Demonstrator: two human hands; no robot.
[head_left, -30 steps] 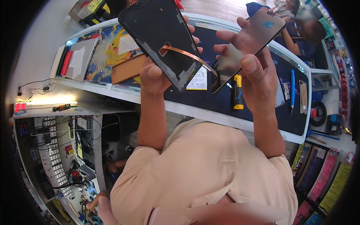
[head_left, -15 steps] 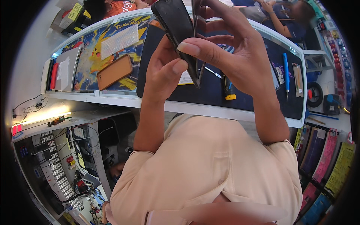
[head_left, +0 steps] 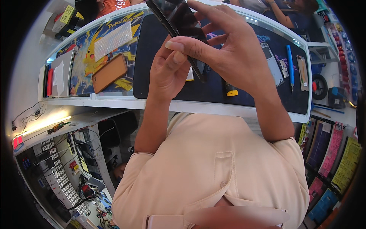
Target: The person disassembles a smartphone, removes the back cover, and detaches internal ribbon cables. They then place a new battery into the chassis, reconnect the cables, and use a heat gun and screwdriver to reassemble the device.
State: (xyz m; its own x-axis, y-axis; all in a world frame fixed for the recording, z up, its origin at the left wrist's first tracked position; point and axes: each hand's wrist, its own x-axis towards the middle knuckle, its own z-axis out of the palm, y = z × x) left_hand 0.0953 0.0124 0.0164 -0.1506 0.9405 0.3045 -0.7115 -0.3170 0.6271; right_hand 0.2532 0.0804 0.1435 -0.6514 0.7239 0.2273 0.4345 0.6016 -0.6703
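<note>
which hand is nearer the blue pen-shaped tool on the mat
Right. The right hand, on the dark phone, is left of the blue tool; the left hand, holding the same phone, is farther left.

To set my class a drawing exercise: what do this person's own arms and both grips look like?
Short, pale beige fabric sleeves leave both forearms bare. The left grip and right grip are plain, ungloved hands. No watch or bracelet shows.
</note>
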